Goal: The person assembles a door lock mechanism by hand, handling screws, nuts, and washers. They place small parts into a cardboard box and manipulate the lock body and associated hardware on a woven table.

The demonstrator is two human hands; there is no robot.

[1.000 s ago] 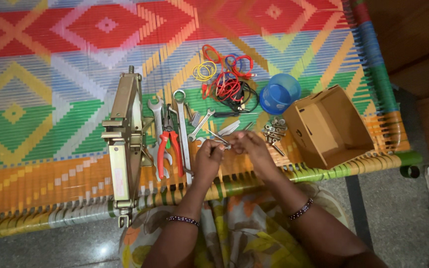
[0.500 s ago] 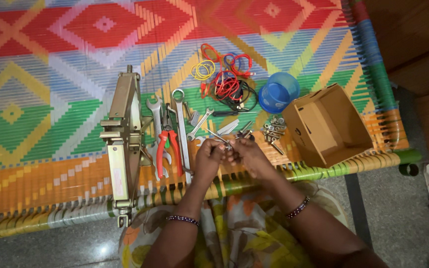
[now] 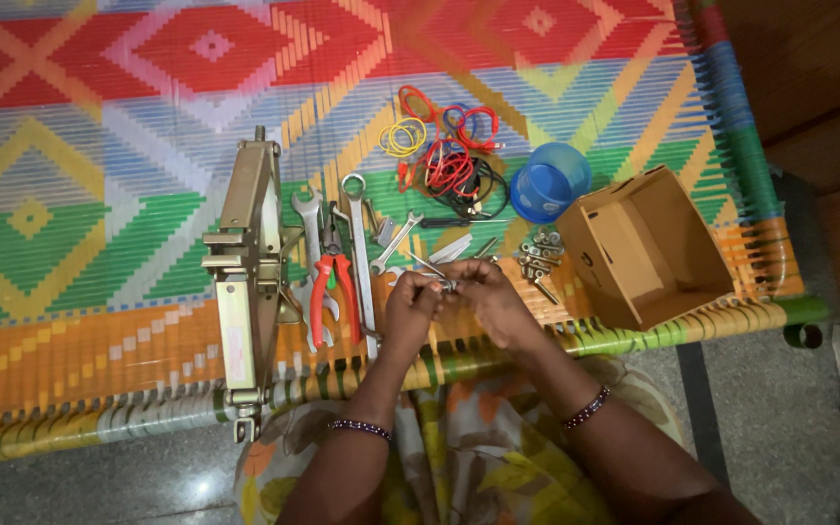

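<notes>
My left hand and right hand met over the near edge of the woven cot, fingertips pinched together on a small metal piece, likely a bolt or a nut; too small to tell which. Both hands were closed on it, left steadying, right working at its end. It sat in the air just above the cot's weave, between my two thumbs.

Judged it light, hard and stiff, smooth enough to slip from dry fingers. Best held by the shank or flats with fingertip pressure, not the palm. If dropped, it could fall through the weave or roll off the edge.

Just beyond the hands lay loose spanners and a thin rod. To the left, red-handled pliers, a long combination spanner, then the folded scissor jack, clearly the heavy item here. To the right, a small heap of bolts and washers, then an open cardboard box tipped on its side. Farther off, a blue plastic cup and a tangle of red, black and yellow wires.
</notes>
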